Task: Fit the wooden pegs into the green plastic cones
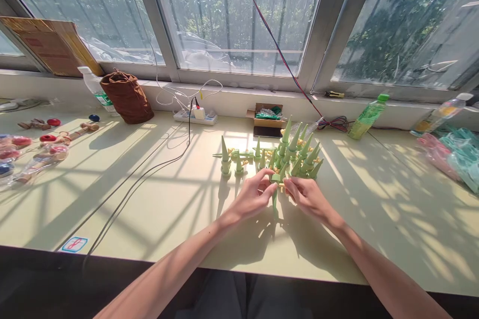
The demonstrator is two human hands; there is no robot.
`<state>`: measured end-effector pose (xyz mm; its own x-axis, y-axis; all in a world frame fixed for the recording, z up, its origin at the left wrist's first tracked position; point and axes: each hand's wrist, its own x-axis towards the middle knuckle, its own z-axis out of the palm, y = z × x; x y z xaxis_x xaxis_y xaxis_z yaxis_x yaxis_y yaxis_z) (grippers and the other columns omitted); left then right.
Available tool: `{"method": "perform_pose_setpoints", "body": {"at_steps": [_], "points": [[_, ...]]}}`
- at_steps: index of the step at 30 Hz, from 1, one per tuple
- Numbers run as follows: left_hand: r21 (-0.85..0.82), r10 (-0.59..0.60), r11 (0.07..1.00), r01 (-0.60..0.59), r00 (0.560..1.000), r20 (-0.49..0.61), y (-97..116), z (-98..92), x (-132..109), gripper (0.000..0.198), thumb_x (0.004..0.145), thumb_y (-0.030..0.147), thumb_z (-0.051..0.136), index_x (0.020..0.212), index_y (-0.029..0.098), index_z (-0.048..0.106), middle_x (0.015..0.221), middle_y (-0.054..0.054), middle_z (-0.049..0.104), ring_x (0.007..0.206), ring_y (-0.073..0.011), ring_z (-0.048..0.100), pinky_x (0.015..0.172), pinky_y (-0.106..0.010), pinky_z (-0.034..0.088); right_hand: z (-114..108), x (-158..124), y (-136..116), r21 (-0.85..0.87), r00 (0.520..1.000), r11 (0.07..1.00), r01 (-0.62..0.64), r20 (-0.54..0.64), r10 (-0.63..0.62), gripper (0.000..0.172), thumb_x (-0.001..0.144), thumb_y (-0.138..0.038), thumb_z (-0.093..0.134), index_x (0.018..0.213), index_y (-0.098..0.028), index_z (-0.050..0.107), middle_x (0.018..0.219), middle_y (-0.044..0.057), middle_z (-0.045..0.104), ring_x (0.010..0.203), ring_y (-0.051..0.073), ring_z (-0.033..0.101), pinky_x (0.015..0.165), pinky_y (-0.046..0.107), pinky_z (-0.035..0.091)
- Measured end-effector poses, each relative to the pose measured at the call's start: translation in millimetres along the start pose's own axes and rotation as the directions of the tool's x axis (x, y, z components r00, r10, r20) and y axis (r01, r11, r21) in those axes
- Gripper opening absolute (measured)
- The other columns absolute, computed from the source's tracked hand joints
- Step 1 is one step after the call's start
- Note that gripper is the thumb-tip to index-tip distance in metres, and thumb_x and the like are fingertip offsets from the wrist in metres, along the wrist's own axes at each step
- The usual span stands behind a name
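My left hand curls its thumb and fingers round a green cone-shaped piece whose tip points down toward me. Across from it, my right hand pinches the yellowish cord beside that piece. Just beyond both hands stands a cluster of green spiked pieces with yellow cord between them. To the left, more green cones, one of them tall and upright, stand on the pale table. The fingertips partly cover the piece and the cord.
A small open box with green contents sits behind the cluster, near a power strip. Black cable crosses the table. A brown pouch and wooden toys lie left; a green bottle and plastic bags are right.
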<state>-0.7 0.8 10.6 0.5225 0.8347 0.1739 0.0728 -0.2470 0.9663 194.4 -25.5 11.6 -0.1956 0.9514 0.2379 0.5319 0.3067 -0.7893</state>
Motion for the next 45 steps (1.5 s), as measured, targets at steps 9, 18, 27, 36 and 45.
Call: {"method": "perform_pose_setpoints", "body": {"at_steps": [9,18,27,36,45], "points": [[-0.229,-0.196,0.954,0.193,0.981,0.011,2,-2.5,3,0.036,0.089,0.045,0.060,0.113,0.020,0.049,0.059,0.006,0.054,0.041,-0.0074,0.044,0.044,-0.020,0.040,-1,-1,-2,0.095,1.000,0.995,0.030,-0.004,-0.029,0.026,0.095,-0.044,0.054,0.094,-0.018,0.058,0.066,0.000,0.056,0.053,0.013,0.048,0.052,0.025,0.039],[-0.023,-0.124,0.992,0.123,0.992,-0.019,0,-1.4,0,0.048,0.083,0.046,0.068,0.118,0.020,0.050,0.065,0.006,0.052,0.048,-0.0096,0.051,0.044,-0.020,0.040,4,-3,1,-0.016,0.997,0.998,0.065,-0.029,-0.066,0.031,0.097,-0.040,0.047,0.074,-0.019,0.051,0.062,0.000,0.054,0.053,0.013,0.046,0.053,0.026,0.036],[0.126,0.073,0.989,-0.071,0.997,-0.014,-2,3.3,-3,0.037,0.090,0.037,0.061,0.121,0.021,0.050,0.073,0.005,0.047,0.057,-0.0087,0.045,0.054,-0.022,0.043,7,-2,1,0.013,0.999,0.999,-0.043,0.011,0.042,0.048,0.100,-0.049,0.038,0.062,-0.019,0.043,0.056,-0.001,0.043,0.051,0.012,0.037,0.050,0.027,0.029],[0.384,0.242,0.900,-0.208,0.969,-0.044,-11,8.7,-4,0.032,0.091,0.029,0.058,0.119,0.018,0.049,0.069,0.005,0.051,0.057,-0.0107,0.048,0.057,-0.024,0.042,13,0,8,0.549,0.928,0.750,-0.369,0.260,0.267,0.058,0.089,-0.065,0.054,0.062,-0.022,0.027,0.058,-0.009,0.018,0.047,0.006,0.014,0.041,0.023,0.012],[0.537,0.342,0.797,-0.277,0.939,-0.023,-15,10.7,-7,0.030,0.096,0.029,0.053,0.123,0.018,0.052,0.084,-0.004,0.062,0.064,-0.0144,0.058,0.065,-0.029,0.050,5,-1,1,0.606,0.848,0.593,-0.529,0.404,0.344,0.062,0.081,-0.063,0.067,0.060,-0.022,0.025,0.056,-0.011,0.016,0.044,0.003,0.010,0.039,0.020,0.006]]}}
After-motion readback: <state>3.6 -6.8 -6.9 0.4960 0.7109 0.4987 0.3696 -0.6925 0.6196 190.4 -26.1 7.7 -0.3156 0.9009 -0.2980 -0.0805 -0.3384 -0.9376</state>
